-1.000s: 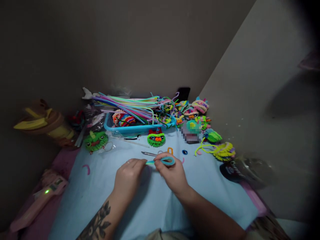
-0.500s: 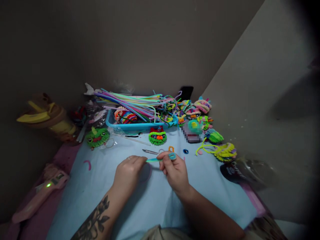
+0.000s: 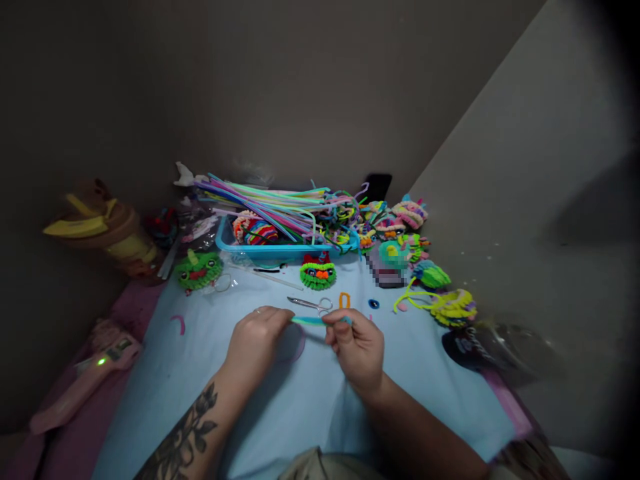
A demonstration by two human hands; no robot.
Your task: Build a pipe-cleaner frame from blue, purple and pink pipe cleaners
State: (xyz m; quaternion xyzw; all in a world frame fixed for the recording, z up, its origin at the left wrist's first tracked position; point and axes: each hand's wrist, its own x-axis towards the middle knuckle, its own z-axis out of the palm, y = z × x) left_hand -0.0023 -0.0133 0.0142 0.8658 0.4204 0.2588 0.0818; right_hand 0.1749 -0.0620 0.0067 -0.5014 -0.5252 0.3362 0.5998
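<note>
My left hand (image 3: 257, 337) and my right hand (image 3: 357, 343) are both pinched shut on a teal pipe cleaner (image 3: 310, 321), held between them just above the light blue cloth (image 3: 210, 360). The piece runs almost straight from one set of fingertips to the other. A curved purple piece (image 3: 299, 348) lies on the cloth under my hands. Small scissors (image 3: 311, 304) rest just beyond my fingers, beside an orange loop (image 3: 343, 300).
A blue tray (image 3: 280, 250) holds a long bundle of coloured pipe cleaners (image 3: 260, 200). Fuzzy green figures (image 3: 318, 275) (image 3: 199, 270) and several more finished pieces (image 3: 453, 305) lie around it. A pink glue gun (image 3: 83, 383) sits at the left; walls close in behind and right.
The teal loop at my right fingers has been drawn out nearly straight. My hands have moved slightly apart, uncovering the scissors handles, and the view has shifted a little.
</note>
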